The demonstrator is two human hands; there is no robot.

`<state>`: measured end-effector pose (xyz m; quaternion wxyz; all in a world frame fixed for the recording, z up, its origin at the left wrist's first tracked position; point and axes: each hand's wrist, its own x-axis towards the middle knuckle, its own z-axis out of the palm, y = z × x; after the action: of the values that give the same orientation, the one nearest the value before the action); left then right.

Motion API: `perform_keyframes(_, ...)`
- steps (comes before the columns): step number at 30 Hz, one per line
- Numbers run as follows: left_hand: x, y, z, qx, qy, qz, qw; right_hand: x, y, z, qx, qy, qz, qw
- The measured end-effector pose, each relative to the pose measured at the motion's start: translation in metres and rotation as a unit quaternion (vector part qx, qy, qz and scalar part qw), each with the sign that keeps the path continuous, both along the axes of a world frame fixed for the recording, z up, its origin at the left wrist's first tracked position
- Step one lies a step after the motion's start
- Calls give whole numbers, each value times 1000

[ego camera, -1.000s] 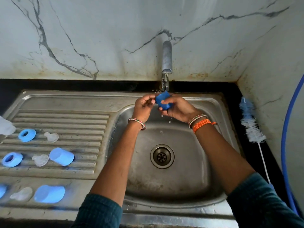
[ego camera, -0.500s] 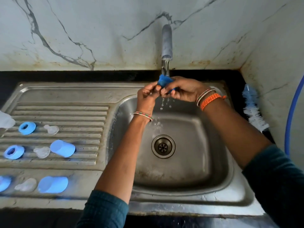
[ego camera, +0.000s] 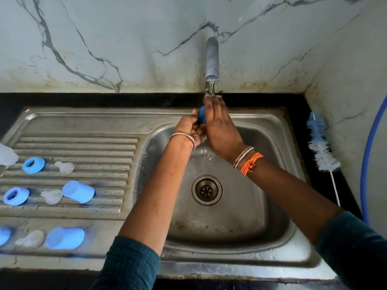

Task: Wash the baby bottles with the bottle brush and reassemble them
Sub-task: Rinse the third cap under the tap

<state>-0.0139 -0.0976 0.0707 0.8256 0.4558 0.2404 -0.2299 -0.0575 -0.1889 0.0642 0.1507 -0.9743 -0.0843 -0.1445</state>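
Far left of both hands, on the drainboard: blue collars [ego camera: 33, 165], clear teats [ego camera: 64, 167], blue caps [ego camera: 78, 191], laid apart. Left hand [ego camera: 189, 127] curls round a small blue bottle part [ego camera: 201, 115] under the tap [ego camera: 212, 59]. Right hand [ego camera: 217, 122], fingers straight, presses flat against it. Likely light, stiff plastic, slick when wet; best pinched by the rim. Bottle brush [ego camera: 321, 147] lies well right.

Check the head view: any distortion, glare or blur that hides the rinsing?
Head view: wide-angle bends the sink rim; blue caps on the drainboard look overexposed with a blue halo; left hand grips the blue part, mostly hidden behind the right hand; no strong blur.
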Motion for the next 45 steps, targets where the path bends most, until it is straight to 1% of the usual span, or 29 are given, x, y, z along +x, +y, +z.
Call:
perform_keyframes(3, -6, -9, -2, -12, 24, -5, 1000, -11, -9, -8, 25, -8, 36, 999)
perform_keyframes(4, -8, -11, -5, -24, 30, -2, 999, -16, -10, -11, 69, 4, 51, 996)
perform_keyframes(5, -11, -12, -8, -34, 25, -6, 999, -19, -10, -17, 139, 20, 55, 989)
perform_keyframes(6, -13, -10, -12, -35, 13, -17, 999, -19, -11, -19, 232, 48, 32, 971)
perform_keyframes(8, -14, -3, -21, -39, -28, -54, 997, -9, -20, -14, 393, 126, -48, 910)
perform_keyframes(9, -12, 2, -23, -53, -46, -70, 995, -2, -26, -9, 434, 162, -54, 884)
perform_keyframes(10, -11, 6, -25, -69, -58, -75, 993, 2, -31, -1, 439, 186, -42, 878)
perform_keyframes(12, -9, 10, -25, -89, -77, -69, 991, 9, -36, 11, 400, 197, 0, 895)
perform_keyframes(13, -9, 9, -24, -94, -84, -64, 990, 12, -35, 16, 356, 186, 16, 916)
perform_keyframes(15, -9, 8, -26, -83, -76, -68, 991, 15, -27, 18, 213, 119, 40, 969)
perform_keyframes(17, -8, 6, -27, -52, -41, -109, 992, 13, -22, 16, 72, 57, 61, 994)
perform_keyframes(19, -6, 2, -28, -28, -27, -127, 991, 12, -23, 8, -2, 13, 62, 998)
perform_keyframes(20, -5, 1, -27, -24, -21, -114, 993, 10, -24, 6, -28, 8, 59, 998)
perform_keyframes(23, -2, -3, -32, -24, -11, -60, 998, 0, -23, 8, -117, 69, 51, 989)
perform_keyframes(25, -1, -8, -34, 7, -29, -52, 998, 1, -21, 13, -155, 98, 7, 983)
perform_keyframes(27, -1, -15, -33, 21, -56, -71, 996, 4, -12, 15, -153, 105, -44, 982)
perform_keyframes(28, 0, -17, -31, 26, -65, -76, 995, 4, -6, 13, -125, 108, -52, 985)
perform_keyframes(30, 5, -16, -32, 49, -86, -65, 993, 2, 0, 7, -68, 127, -16, 989)
perform_keyframes(32, 8, -10, -38, 38, -86, -46, 995, -3, -9, 5, -56, 159, 51, 984)
perform_keyframes(33, 7, -8, -41, 44, -78, -34, 995, -3, -18, 6, -83, 162, 76, 980)
perform_keyframes(34, 7, -9, -46, 41, -68, -24, 997, 0, -29, 8, -141, 142, 95, 975)
perform_keyframes(36, 0, -9, -53, 66, -51, -18, 996, 11, -44, 17, -271, 63, 115, 954)
perform_keyframes(37, -2, -10, -52, 65, -46, -21, 997, 16, -50, 21, -313, 19, 125, 941)
perform_keyframes(39, -2, -10, -50, 85, -59, -32, 994, 18, -53, 17, -330, -47, 132, 933)
perform_keyframes(40, 1, -10, -49, 82, -65, -25, 994, 13, -49, 12, -317, -56, 109, 940)
perform_keyframes(42, 4, -10, -52, 76, -78, -14, 994, -8, -27, -1, -255, 2, 5, 967)
perform_keyframes(43, 3, -10, -56, 69, -83, -14, 994, -17, -11, -10, -196, 63, -53, 977)
perform_keyframes(44, 1, -10, -65, 65, -92, -7, 994, -22, 4, -12, -128, 133, -98, 978)
perform_keyframes(45, -4, -11, -70, 66, -95, 1, 993, -24, 15, -9, -72, 200, -111, 971)
